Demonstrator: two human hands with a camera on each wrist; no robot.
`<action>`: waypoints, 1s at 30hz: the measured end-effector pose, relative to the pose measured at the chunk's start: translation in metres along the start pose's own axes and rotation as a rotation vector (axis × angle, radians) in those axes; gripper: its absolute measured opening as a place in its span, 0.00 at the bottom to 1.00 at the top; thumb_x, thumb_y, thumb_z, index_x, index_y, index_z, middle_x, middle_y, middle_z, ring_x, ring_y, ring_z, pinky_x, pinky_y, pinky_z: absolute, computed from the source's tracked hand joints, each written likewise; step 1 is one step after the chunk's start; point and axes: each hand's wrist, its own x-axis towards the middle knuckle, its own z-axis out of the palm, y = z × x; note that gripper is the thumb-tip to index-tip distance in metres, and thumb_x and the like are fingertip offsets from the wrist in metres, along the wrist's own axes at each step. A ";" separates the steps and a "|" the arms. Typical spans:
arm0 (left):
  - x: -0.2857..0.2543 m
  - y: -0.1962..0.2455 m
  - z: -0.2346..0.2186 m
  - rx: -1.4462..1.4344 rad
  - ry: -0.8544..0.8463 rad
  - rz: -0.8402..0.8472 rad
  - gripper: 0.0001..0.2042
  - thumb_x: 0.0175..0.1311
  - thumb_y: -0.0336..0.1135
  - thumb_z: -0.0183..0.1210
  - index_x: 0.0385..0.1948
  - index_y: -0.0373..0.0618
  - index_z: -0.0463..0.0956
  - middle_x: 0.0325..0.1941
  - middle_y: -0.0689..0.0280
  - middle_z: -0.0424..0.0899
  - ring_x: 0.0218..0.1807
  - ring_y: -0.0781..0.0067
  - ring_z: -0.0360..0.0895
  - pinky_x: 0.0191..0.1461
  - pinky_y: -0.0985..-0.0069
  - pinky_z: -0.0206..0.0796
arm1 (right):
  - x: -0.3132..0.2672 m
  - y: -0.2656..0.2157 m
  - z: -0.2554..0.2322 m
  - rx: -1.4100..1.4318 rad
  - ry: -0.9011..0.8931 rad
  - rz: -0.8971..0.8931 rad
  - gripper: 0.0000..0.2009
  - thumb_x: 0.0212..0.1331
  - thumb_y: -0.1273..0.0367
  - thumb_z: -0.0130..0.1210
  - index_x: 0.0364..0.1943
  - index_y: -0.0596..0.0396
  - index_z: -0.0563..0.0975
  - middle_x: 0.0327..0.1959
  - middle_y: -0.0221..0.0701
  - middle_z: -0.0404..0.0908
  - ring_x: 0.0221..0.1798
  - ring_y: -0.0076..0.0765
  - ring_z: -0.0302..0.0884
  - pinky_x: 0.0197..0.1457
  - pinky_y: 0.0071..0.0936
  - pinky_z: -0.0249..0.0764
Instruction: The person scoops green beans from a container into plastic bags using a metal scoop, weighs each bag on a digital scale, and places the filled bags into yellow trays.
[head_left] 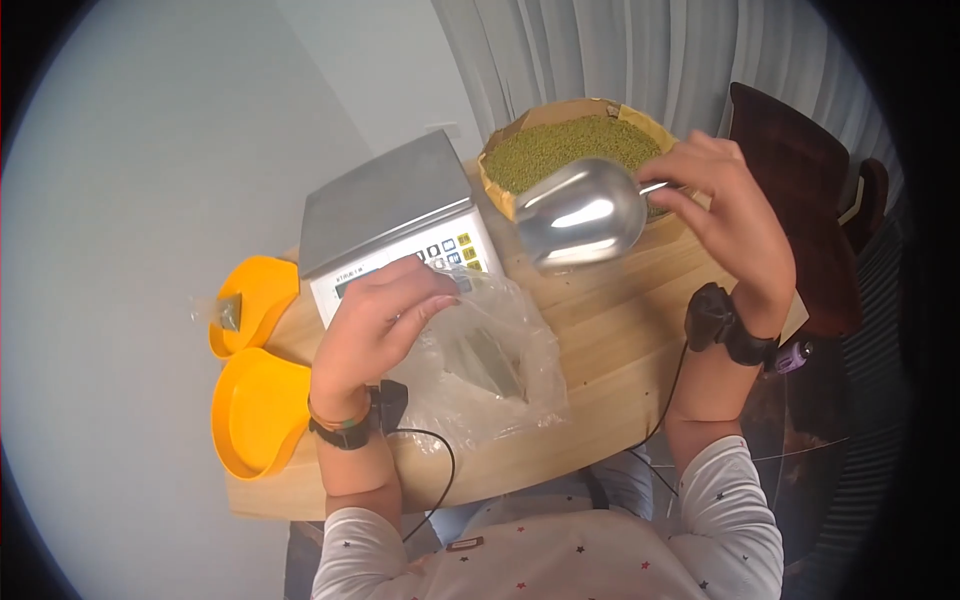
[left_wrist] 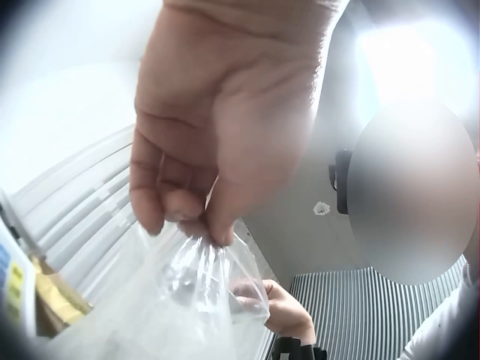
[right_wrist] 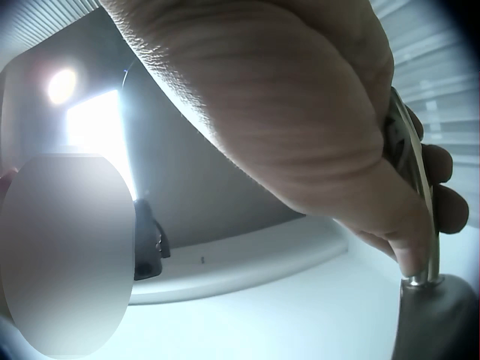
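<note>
My left hand (head_left: 385,315) pinches the top edge of a clear plastic bag (head_left: 535,345) between thumb and fingers. Gathered film hangs below those fingertips in the left wrist view. A grey-green patch shows in the lower part of the bag. The handle of a shiny metal scoop (head_left: 585,215) is gripped by my right hand (head_left: 720,195), thumb on one side and fingers on the other in the right wrist view. The scoop's rounded bowl overlaps the front of a sack of green beans (head_left: 570,148); its inside is hidden.
A digital scale (head_left: 390,200) with a flat steel platform stands behind my left hand. Two yellow scoop-shaped trays sit at the left; the rear tray (head_left: 265,285) holds a small packet (head_left: 229,312). A dark chair (head_left: 790,170) is beyond the wooden table (head_left: 610,350) at right.
</note>
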 end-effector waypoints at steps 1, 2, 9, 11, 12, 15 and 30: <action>0.003 0.002 0.000 0.013 -0.007 0.010 0.03 0.61 0.25 0.62 0.34 0.39 0.82 0.31 0.59 0.81 0.33 0.59 0.79 0.38 0.70 0.70 | -0.003 0.007 -0.004 -0.044 0.036 0.059 0.07 0.55 0.73 0.63 0.38 0.56 0.83 0.34 0.32 0.84 0.40 0.42 0.75 0.52 0.36 0.64; 0.004 0.003 -0.001 0.024 0.081 -0.050 0.02 0.61 0.24 0.61 0.34 0.38 0.82 0.30 0.59 0.81 0.33 0.61 0.79 0.38 0.72 0.70 | -0.005 0.010 -0.007 -0.090 0.065 0.138 0.07 0.54 0.74 0.63 0.37 0.57 0.83 0.35 0.34 0.85 0.41 0.44 0.76 0.52 0.36 0.67; 0.030 -0.017 -0.020 0.086 0.457 -0.142 0.07 0.71 0.29 0.58 0.35 0.35 0.81 0.26 0.71 0.77 0.25 0.85 0.69 0.28 0.85 0.60 | -0.012 0.080 0.010 -0.272 0.229 0.467 0.08 0.55 0.73 0.62 0.39 0.55 0.85 0.37 0.38 0.85 0.44 0.48 0.79 0.49 0.41 0.73; 0.045 -0.021 -0.030 -0.018 0.566 -0.237 0.08 0.72 0.31 0.57 0.36 0.35 0.81 0.24 0.71 0.76 0.24 0.85 0.70 0.28 0.85 0.62 | -0.013 0.091 0.019 -0.307 0.234 0.512 0.08 0.55 0.73 0.62 0.39 0.54 0.85 0.37 0.38 0.84 0.45 0.48 0.79 0.50 0.41 0.73; 0.051 -0.026 -0.036 -0.014 0.571 -0.236 0.08 0.72 0.31 0.57 0.36 0.35 0.81 0.24 0.71 0.76 0.24 0.85 0.70 0.28 0.85 0.62 | -0.014 0.096 0.023 -0.344 0.237 0.561 0.07 0.55 0.74 0.62 0.38 0.53 0.85 0.37 0.37 0.84 0.47 0.48 0.79 0.51 0.42 0.73; 0.068 -0.042 -0.052 0.070 0.617 -0.250 0.09 0.70 0.32 0.57 0.37 0.34 0.82 0.25 0.64 0.82 0.21 0.78 0.77 0.28 0.82 0.68 | -0.016 0.111 0.036 -0.368 0.202 0.592 0.06 0.54 0.74 0.62 0.36 0.51 0.85 0.38 0.36 0.84 0.49 0.47 0.79 0.52 0.43 0.72; 0.115 -0.190 -0.084 0.674 0.501 -0.388 0.11 0.69 0.32 0.55 0.40 0.33 0.82 0.29 0.51 0.87 0.23 0.62 0.85 0.33 0.68 0.76 | -0.010 0.132 0.088 -0.239 -0.054 0.664 0.07 0.52 0.76 0.60 0.34 0.51 0.84 0.39 0.41 0.84 0.53 0.50 0.78 0.60 0.49 0.67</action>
